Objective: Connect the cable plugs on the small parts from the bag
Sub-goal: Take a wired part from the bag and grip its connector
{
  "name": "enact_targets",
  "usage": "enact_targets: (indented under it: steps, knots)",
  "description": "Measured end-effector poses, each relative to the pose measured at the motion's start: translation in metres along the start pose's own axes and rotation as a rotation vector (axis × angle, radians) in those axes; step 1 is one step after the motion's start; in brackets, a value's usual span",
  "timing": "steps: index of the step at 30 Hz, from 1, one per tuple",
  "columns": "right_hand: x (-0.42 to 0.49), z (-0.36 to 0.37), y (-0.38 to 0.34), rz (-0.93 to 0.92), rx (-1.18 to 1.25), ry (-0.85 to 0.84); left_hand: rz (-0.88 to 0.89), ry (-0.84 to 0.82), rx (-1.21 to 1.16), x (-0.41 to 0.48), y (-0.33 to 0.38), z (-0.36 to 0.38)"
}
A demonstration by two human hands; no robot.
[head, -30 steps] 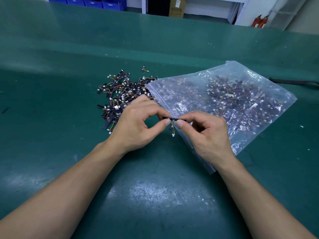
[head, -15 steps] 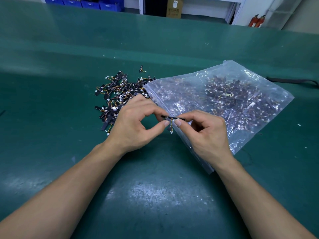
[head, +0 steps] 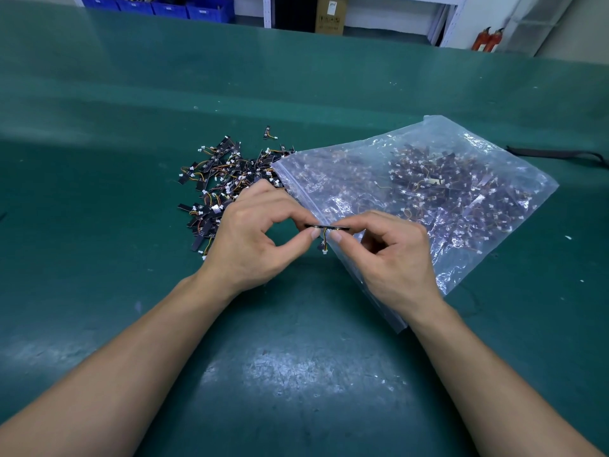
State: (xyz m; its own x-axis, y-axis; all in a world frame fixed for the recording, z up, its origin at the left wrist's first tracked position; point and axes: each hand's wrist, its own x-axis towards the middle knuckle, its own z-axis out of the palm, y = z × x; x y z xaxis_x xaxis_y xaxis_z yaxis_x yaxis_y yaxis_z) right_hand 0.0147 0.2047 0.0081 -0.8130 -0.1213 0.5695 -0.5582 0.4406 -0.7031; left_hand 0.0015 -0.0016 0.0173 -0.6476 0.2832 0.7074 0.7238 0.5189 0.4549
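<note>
- Nearest, the green mat (head: 296, 374) lies bare between the two forearms. That is the widest free room, and I judge it the safe place to lower the work.
- The left hand (head: 250, 239) pinches one end of a thin black part (head: 326, 227) between thumb and forefinger. The right hand (head: 389, 258) pinches the other end the same way, with its remaining fingers curled.
- Over the last second little has changed: both pinches stay put and the part has turned slightly, so more of its length shows edge-on.
- Its white plug (head: 324, 251) still dangles on short wires below the part, so I judge this connection not yet made.
- The bag (head: 428, 192) lies just under and behind the right hand. Its zip edge runs slantwise beneath the hands, and a dropped wrist could snag it.
- Many parts remain inside the bag, so the task looks far from done.
- The pile (head: 224, 186) of loose parts sits just behind the left hand, touching the bag's mouth.
- Beyond that is open mat, with a dark strap (head: 560, 155) at far right.
- Blue bins (head: 171, 6) stand past the mat's far edge.
</note>
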Motion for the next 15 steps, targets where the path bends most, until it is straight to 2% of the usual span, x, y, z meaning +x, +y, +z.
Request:
enact_targets:
  steps: [15]
  knots:
    - [-0.0008, -0.0002, 0.0005, 0.016, -0.003, -0.017, 0.000, -0.020, 0.002, 0.0000, -0.0006, 0.0005]
